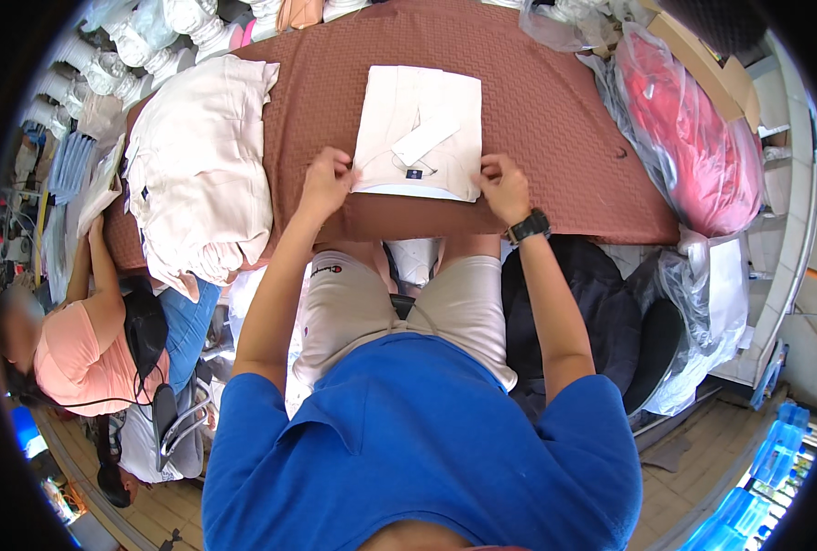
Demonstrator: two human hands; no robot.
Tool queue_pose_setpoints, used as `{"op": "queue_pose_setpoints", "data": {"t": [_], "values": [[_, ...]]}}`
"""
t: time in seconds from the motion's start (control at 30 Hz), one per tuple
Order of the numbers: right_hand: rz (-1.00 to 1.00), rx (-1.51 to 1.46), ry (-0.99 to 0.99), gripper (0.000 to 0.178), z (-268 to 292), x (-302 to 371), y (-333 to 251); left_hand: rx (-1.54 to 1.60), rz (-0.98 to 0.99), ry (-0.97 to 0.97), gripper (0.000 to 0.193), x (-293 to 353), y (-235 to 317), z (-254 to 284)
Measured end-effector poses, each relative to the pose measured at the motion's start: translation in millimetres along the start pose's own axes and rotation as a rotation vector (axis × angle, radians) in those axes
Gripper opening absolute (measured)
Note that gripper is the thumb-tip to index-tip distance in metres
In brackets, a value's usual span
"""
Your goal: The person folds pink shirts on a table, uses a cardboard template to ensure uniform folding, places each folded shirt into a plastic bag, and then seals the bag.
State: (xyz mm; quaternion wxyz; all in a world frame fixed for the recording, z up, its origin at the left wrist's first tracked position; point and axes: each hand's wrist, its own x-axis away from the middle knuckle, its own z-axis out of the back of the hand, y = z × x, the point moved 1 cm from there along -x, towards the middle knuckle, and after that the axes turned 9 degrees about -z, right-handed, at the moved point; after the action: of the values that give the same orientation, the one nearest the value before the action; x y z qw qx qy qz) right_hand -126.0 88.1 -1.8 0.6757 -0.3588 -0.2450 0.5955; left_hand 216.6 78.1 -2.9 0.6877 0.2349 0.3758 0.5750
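A cream shirt [386, 119], folded into a neat rectangle, lies on the brown cloth-covered table in front of me. On it rests a white paper tag [425, 138], and a small dark label [414, 174] shows at the neckline. A white edge, perhaps card or paper, peeks out along the near side. My left hand [328, 181] has its fingers curled in a pinch at the shirt's near left edge. At the opposite edge, my right hand [507, 190], with a black watch on the wrist, pinches the near right side. Both hands' fingertips are partly hidden.
A pile of cream shirts [202, 165] covers the table's left part. Red garments in clear plastic [688, 129] lie at the right edge, by a cardboard box [716, 69]. A co-worker [87, 344] in a peach top sits at left. White wrapped bundles [188, 23] stand far left.
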Motion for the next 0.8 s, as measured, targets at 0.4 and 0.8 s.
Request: {"op": "queue_pose_setpoints", "data": {"t": [0.4,0.8], "values": [[-0.513,-0.162,0.029,0.048,-25.2,-190.5,-20.7,-0.094,0.240,0.106,0.053,-198.1,6.9,-48.0],[-0.161,-0.089,0.320,0.043,-58.6,-166.2,-40.0,-0.089,0.057,0.252,0.038,-189.0,-1.8,-67.1]]}}
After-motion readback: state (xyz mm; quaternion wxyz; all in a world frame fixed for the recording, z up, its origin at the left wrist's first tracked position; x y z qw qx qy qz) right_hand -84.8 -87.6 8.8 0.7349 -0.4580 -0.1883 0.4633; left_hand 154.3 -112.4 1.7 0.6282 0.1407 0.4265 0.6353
